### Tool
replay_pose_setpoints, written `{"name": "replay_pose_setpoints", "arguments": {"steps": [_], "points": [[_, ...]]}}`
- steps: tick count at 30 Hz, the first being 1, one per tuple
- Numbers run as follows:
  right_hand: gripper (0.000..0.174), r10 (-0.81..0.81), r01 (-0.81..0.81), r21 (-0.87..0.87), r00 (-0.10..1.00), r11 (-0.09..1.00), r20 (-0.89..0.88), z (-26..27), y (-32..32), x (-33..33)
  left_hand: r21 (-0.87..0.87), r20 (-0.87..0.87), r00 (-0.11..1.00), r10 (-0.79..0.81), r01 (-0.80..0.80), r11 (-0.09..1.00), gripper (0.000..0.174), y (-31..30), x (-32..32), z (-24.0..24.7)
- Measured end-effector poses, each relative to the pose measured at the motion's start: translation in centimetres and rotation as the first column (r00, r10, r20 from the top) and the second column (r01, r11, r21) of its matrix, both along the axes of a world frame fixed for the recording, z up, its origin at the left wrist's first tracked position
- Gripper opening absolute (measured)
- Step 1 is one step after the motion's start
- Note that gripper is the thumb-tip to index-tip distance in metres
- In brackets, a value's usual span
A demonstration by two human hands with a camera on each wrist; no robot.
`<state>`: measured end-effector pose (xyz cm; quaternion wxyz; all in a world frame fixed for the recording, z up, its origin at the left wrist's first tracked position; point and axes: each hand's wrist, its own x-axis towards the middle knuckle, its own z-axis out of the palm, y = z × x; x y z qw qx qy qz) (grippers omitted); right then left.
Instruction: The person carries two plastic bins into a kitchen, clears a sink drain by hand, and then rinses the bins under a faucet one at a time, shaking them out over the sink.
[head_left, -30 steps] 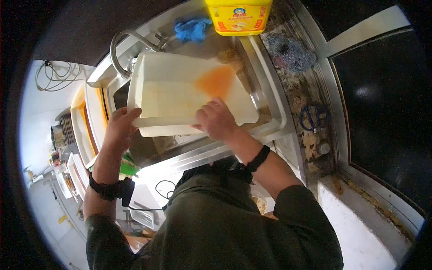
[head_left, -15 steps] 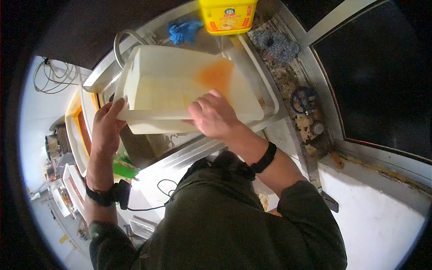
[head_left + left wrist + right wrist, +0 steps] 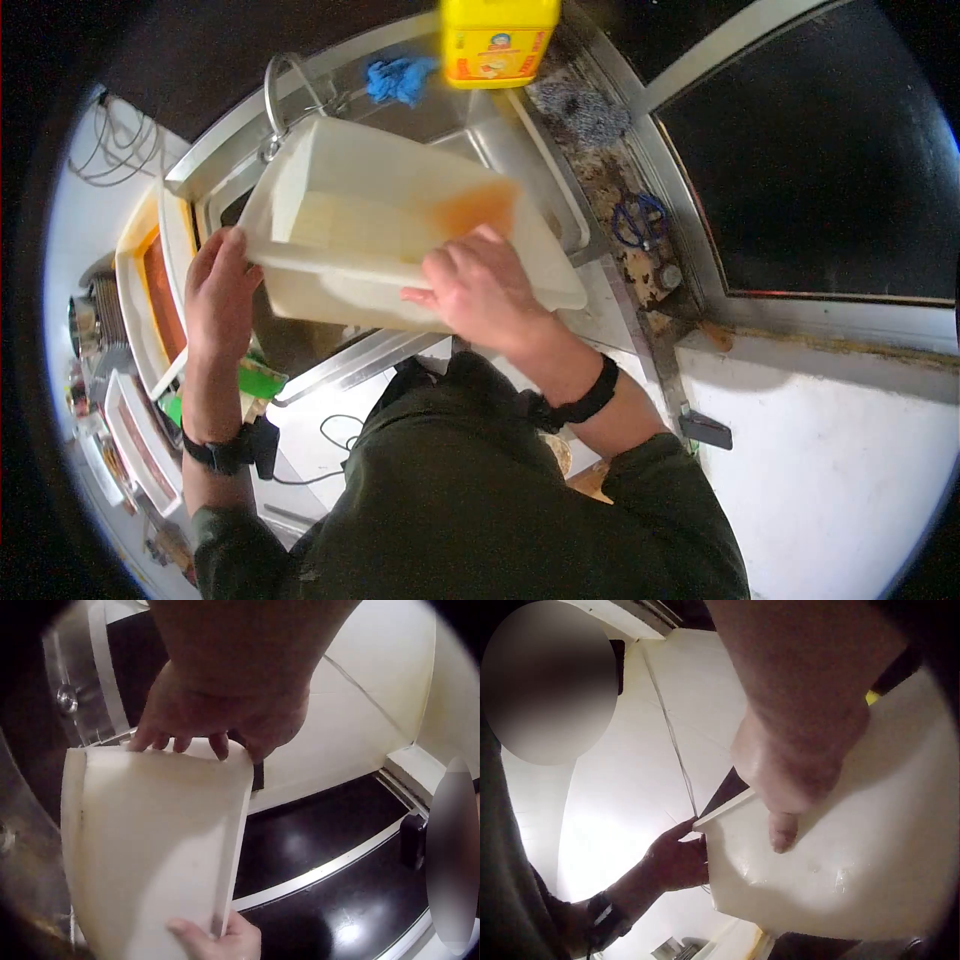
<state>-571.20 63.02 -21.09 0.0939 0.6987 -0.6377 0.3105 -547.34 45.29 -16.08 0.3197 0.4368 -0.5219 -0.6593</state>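
Observation:
A white rectangular plastic tub (image 3: 350, 215) is held tilted over the metal sink (image 3: 500, 150). Inside, toward its far right, lies a blurred orange patch (image 3: 475, 208). My left hand (image 3: 218, 300) grips the tub's left end, thumb at the rim; the left wrist view shows the fingertips of that left hand (image 3: 225, 712) over the edge of the tub (image 3: 157, 825). Farther right, my right hand (image 3: 485, 290) holds the near rim. In the right wrist view the right hand (image 3: 795, 765) has a digit against the tub wall (image 3: 817, 892); its other fingers are mostly hidden.
Behind the tub stands a curved faucet (image 3: 272, 95), with a blue cloth (image 3: 397, 80) and a yellow jug (image 3: 500, 45) along the sink's far side. A grey mesh scrubber (image 3: 580, 112) and blue cord (image 3: 640, 222) lie on the right ledge. White trays (image 3: 125, 290) stand at left.
The tub has come nearer my body and over the sink's front edge, both hands still holding it. My left hand has shifted left. The head view has turned somewhat.

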Motion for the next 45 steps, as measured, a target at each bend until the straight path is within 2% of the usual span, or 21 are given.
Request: {"name": "replay_pose_setpoints", "arguments": {"steps": [2,3,5,8,10,12,14,15,17,18,19,20,21,23,25,30,31,32,34,40,45], "points": [[0.034,-0.037,0.038,0.029,0.999,0.999,-0.035,0.6,0.2,0.3,-0.091,0.01,1.0,0.015,-0.014,0.996,0.027,-1.1,0.6,-1.0],[0.034,-0.063,0.066,0.071,0.997,0.995,-0.037,0.6,0.3,0.4,-0.029,-0.134,0.991,0.028,-0.032,0.999,0.025,-0.8,0.4,-0.6],[0.033,-0.091,0.092,0.076,0.996,0.993,-0.021,0.6,0.7,0.4,-0.198,-0.122,0.989,-0.077,0.052,0.979,0.025,-1.2,0.6,-1.4],[0.031,-0.103,0.101,0.088,0.995,0.991,0.015,1.3,1.8,0.5,-0.218,-0.166,0.969,-0.186,0.148,0.965,0.028,-2.3,1.0,-2.0],[0.032,-0.124,0.122,0.09,0.992,0.988,0.014,1.7,2.0,1.3,-0.162,-0.372,0.912,-0.171,0.118,0.98,0.029,-2.1,1.3,-1.8],[0.032,-0.158,0.158,0.062,0.987,0.985,-0.002,2.4,2.5,2.3,-0.135,-0.364,0.922,-0.13,0.086,0.987,0.03,-2.4,2.1,-2.0],[0.033,-0.193,0.193,0.033,0.981,0.981,-0.016,3.1,2.7,3.2,-0.272,-0.243,0.954,-0.176,0.107,0.956,0.032,-2.1,2.5,-1.9],[0.033,-0.197,0.197,0.024,0.98,0.98,0.003,3.3,2.6,3.5,-0.276,-0.25,0.95,-0.185,0.113,0.955,0.032,-1.7,2.7,-1.9],[0.034,-0.217,0.217,0.014,0.976,0.976,0.023,3.9,3.0,3.7,-0.391,-0.125,0.991,-0.038,-0.014,0.92,0.033,0.1,1.9,-1.0],[0.034,-0.225,0.217,0.136,0.973,0.967,0.043,4.3,3.3,3.7,-0.391,-0.125,0.991,-0.055,0.002,0.92,0.033,0.1,2.0,-1.3],[0.036,-0.219,0.195,0.257,0.973,0.947,0.067,4.5,3.6,3.7,-0.339,-0.178,0.984,0.003,-0.064,0.939,0.034,0.4,2.9,-1.6],[0.036,-0.219,0.194,0.258,0.973,0.946,0.07,4.2,3.9,3.7,-0.283,-0.227,0.972,0.064,-0.128,0.95,0.035,0.5,3.7,-2.0],[0.037,-0.238,0.211,0.228,0.967,0.951,0.095,3.9,4.2,3.7,-0.28,-0.259,0.966,-0.007,-0.068,0.957,0.037,0.7,4.5,-2.3],[0.037,-0.256,0.229,0.199,0.959,0.953,0.122,3.6,4.4,3.7,-0.253,-0.262,0.965,0.013,-0.082,0.964,0.037,1.2,5.0,-2.7],[0.037,-0.321,0.324,-0.038,0.945,0.945,0.061,3.4,4.1,3.8,-0.225,-0.265,0.964,0.034,-0.096,0.97,0.037,1.4,5.4,-3.0],[0.038,-0.382,0.385,-0.055,0.922,0.921,0.065,3.3,3.5,4.4,-0.265,-0.191,0.981,-0.039,-0.013,0.964,0.033,-0.4,6.1,-4.3],[0.038,-0.399,0.402,-0.063,0.915,0.913,0.053,3.3,3.6,4.9,-0.246,-0.23,0.972,-0.056,-0.002,0.969,0.031,-0.2,6.8,-4.6],[0.038,-0.375,0.378,-0.055,0.925,0.924,0.057,3.4,3.6,5.7,-0.265,-0.24,0.967,-0.088,0.022,0.964,0.03,-0.3,7.4,-5.1],[0.04,-0.386,0.381,0.095,0.921,0.92,0.045,3.1,3.3,8.5,-0.265,-0.25,0.965,-0.082,0.013,0.964,0.029,-0.5,10.0,-6.5],[0.044,-0.351,0.35,-0.056,0.936,0.935,-0.002,4.1,2.8,10.5,-0.109,-0.241,0.965,0.103,-0.132,0.985,0.029,0.9,13.8,-7.0],[0.044,-0.362,0.364,0.052,0.931,0.93,-0.032,4.4,3.3,12.4,0.003,-0.173,0.962,0.211,-0.214,0.977,0.028,1.8,19.8,-11.4]]}}
